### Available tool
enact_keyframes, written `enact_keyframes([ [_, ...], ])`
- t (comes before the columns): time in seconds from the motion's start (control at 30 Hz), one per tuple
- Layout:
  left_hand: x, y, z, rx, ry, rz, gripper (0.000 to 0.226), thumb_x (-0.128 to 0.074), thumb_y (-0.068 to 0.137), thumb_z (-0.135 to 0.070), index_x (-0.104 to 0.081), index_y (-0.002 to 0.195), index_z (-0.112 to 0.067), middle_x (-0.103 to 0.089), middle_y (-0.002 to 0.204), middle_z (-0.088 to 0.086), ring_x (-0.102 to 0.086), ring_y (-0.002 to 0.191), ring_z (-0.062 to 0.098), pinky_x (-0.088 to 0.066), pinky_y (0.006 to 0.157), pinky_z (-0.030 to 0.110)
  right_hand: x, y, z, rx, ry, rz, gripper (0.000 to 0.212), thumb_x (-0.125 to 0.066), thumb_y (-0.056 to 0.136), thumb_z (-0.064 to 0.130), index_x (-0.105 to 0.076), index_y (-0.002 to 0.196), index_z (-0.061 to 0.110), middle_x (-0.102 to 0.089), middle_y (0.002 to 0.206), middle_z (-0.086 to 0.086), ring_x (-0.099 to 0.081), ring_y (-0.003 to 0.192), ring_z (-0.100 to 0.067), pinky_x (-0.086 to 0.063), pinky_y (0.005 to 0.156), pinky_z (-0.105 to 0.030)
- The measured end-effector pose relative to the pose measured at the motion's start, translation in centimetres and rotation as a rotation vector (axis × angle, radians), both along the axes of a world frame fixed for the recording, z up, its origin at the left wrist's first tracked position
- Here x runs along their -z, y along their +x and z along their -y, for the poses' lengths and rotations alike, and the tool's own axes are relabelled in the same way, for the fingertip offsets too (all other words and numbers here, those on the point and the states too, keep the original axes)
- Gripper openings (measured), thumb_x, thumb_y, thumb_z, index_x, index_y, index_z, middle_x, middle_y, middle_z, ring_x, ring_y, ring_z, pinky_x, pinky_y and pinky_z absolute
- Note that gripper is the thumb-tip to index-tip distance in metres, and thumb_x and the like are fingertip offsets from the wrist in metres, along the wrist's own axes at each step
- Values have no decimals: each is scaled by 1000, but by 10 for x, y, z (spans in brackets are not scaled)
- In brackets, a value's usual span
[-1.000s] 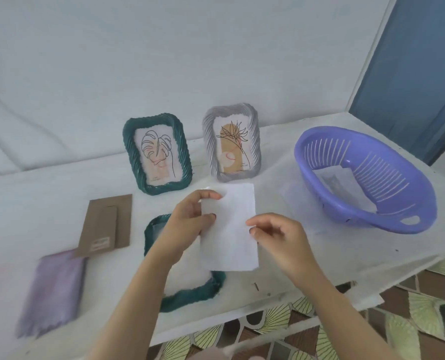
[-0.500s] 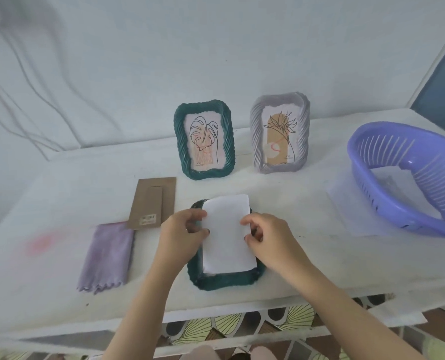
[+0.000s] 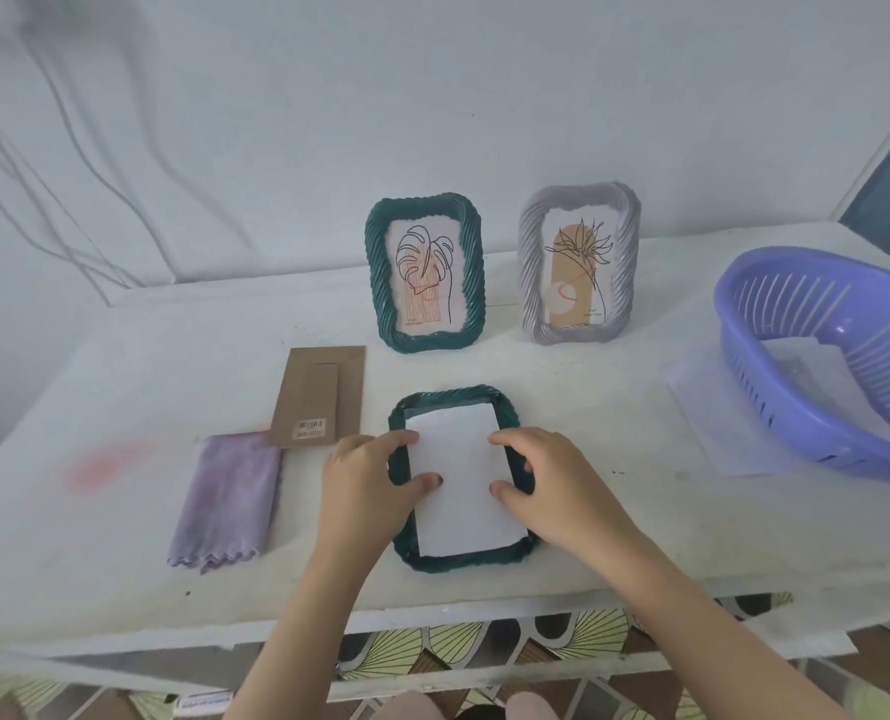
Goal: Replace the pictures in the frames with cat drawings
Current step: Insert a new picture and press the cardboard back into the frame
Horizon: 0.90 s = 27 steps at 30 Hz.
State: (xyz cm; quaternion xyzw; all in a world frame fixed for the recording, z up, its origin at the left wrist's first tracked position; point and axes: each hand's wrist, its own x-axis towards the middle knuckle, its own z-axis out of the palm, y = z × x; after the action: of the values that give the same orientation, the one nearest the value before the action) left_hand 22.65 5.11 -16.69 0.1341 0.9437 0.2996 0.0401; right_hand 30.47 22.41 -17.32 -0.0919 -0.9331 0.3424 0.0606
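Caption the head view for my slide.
Both hands, left hand and right hand, press white paper into a face-down green frame.

Green frame [image 3: 508, 418]: ribbed, rope-like rim; white paper sheet [image 3: 458, 480], matt. Backing board [image 3: 323, 402]: brown cardboard. Lilac cloth [image 3: 227, 498]: soft. Basket [image 3: 796, 407]: glossy purple plastic. Counter [image 3: 121, 537]: matt white.

1. Picture frames, three: I count two teal [image 3: 424, 275] [image 3: 505, 407], one grey [image 3: 579, 266].
2. White paper sheet [image 3: 458, 478], one, in the flat frame.
3. Cardboard backing [image 3: 321, 394], one.
4. Purple cloth [image 3: 227, 498], one.
5. Purple basket [image 3: 817, 350], one.
6. Hands, two: left [image 3: 365, 491], right [image 3: 552, 488].
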Motion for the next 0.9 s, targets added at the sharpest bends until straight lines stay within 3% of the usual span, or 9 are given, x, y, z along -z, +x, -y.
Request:
enact_keyframes([
  [0.33,12,-2,-1,8,79,-85,46,-70,78,-34,-59,122,-26,-58,120,4,-44,118,22,-30,101,32,6,-3,3,39,22,-47,47,-60,85,27,-48,130,27,-54,127,12,-45,110,-10,-34,85,-18],
  [0.5,15,-1,-4,18,111,-92,42,-69,80,-32,-61,120,-24,-59,122,4,-46,117,22,-31,101,31,5,-2,2,55,-23,-57,43,-59,86,29,-50,128,27,-49,102,18,-42,97,-5,-32,81,-17],
  [0.67,20,-1,0,0,154,-92,39,-70,79,-32,-63,117,-25,-59,117,3,-48,112,22,-38,101,36,7,0,-1,46,-73,-69,40,-59,87,27,-53,126,25,-57,119,12,-38,93,2,-31,84,-14],
  [0.9,34,-8,2,95,69,-232,34,-69,80,-32,-67,112,-21,-63,120,-5,-51,113,21,-34,97,34,13,-3,-3,13,-44,-37,40,-62,85,23,-55,125,20,-47,131,8,-37,99,0,-31,91,-15],
])
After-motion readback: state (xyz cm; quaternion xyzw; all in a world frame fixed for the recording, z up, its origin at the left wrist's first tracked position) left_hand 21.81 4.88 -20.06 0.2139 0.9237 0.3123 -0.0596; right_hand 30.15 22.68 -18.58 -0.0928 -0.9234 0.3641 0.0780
